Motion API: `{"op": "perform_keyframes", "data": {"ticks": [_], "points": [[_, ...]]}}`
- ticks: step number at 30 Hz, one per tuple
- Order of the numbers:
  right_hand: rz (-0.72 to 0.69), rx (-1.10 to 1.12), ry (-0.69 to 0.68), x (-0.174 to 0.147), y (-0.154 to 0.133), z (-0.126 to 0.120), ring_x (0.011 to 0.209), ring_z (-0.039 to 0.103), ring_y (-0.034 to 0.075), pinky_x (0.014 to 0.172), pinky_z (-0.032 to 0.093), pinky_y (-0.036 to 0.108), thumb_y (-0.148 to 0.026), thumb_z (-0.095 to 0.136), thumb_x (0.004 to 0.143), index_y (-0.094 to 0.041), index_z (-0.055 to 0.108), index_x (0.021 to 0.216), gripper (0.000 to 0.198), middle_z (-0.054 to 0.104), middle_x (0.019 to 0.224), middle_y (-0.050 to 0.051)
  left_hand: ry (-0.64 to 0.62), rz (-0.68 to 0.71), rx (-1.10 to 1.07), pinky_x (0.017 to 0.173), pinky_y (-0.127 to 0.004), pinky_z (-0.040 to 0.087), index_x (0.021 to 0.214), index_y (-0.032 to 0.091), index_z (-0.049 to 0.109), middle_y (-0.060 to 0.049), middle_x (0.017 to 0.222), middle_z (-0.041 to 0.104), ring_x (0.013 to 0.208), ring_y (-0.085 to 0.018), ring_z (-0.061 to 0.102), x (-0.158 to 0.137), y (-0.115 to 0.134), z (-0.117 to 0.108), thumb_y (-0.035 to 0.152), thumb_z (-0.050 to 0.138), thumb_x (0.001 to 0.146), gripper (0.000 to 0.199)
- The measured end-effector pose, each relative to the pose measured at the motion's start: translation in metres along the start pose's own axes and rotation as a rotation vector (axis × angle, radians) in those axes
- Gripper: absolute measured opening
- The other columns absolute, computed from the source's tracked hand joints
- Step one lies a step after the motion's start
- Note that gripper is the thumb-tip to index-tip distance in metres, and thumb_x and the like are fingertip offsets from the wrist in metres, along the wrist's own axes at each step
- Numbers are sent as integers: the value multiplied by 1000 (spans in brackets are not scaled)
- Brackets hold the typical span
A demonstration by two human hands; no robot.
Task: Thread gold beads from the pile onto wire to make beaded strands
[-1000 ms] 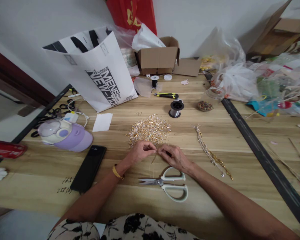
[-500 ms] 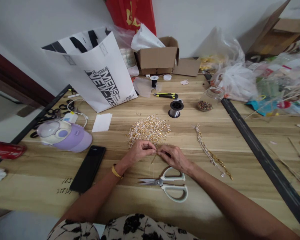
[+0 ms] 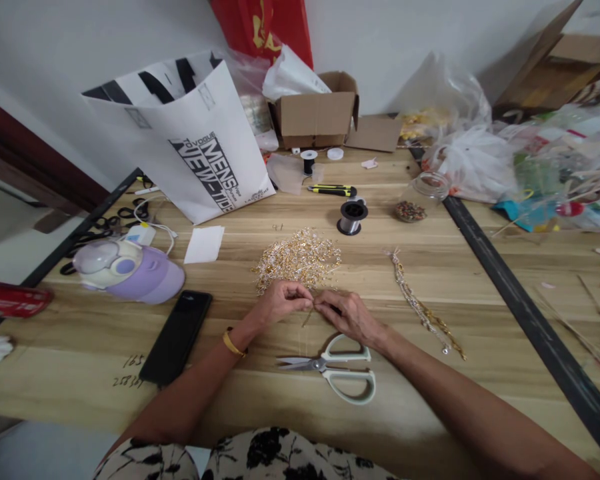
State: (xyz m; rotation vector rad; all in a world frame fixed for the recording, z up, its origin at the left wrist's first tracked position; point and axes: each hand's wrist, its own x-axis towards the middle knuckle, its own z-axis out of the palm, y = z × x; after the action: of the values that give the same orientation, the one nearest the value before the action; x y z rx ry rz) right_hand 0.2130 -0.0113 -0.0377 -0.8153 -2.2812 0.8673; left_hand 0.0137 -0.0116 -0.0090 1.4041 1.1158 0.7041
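My left hand (image 3: 286, 300) and my right hand (image 3: 347, 311) meet fingertip to fingertip just in front of a heap of small gold and clear beads (image 3: 300, 257). Both are closed in a pinch. A short, thin gold chain-like strand (image 3: 308, 316) hangs down from between the fingertips. The exact spot they grip is too small to make out. Below the hands lie scissors (image 3: 325, 365) with pale handles, blades pointing left and slightly apart. To the right rest beaded strands (image 3: 420, 303) in silver and gold.
A black phone (image 3: 177, 338) and a purple bottle (image 3: 130, 270) lie left. Behind the beads are a wire spool (image 3: 352, 217), a yellow-black cutter (image 3: 331, 191) and a glass jar (image 3: 420, 199). A white paper bag (image 3: 200, 147) and a cardboard box (image 3: 317, 120) stand at the back.
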Motion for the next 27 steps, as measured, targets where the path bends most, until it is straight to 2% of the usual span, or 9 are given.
{"op": "perform_keyframes", "data": {"ticks": [27], "points": [[24,50,32,-1,2,1,68,59,14,64,44,24,-26,46,93,-18,59,88,16,64,79,4,-7,43,91,62,-21,45,75,11,68,-3,70,68,64,-11,59,0,-4,0,20,67,71,11]]}}
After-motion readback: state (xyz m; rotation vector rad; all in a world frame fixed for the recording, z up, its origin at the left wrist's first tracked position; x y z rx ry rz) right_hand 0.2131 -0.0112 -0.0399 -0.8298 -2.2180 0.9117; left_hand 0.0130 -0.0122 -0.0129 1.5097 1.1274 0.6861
